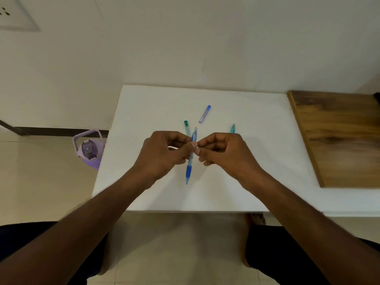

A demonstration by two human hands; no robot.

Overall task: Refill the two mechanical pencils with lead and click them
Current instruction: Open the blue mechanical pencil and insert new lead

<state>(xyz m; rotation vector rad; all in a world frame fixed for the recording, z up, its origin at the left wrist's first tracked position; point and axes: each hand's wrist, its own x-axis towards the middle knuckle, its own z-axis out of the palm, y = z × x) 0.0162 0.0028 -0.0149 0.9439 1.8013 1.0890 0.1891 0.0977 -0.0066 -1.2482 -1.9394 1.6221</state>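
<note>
A blue mechanical pencil (189, 169) stands nearly upright over the white table (257, 140), tip pointing down toward me. My left hand (164, 153) grips its barrel with thumb and curled fingers. My right hand (224, 153) pinches at the same spot on the barrel, fingertips meeting the left thumb; what it pinches is too small to tell. A green pencil part (186, 126) lies just behind the left hand. Another teal piece (232, 128) pokes out behind the right hand. The blue lead case (204, 114) lies farther back on the table.
A wooden board (337, 136) covers the table's right end. A purple water bottle (89, 149) stands on the floor left of the table. The wall is right behind the table. My knees are below the front edge.
</note>
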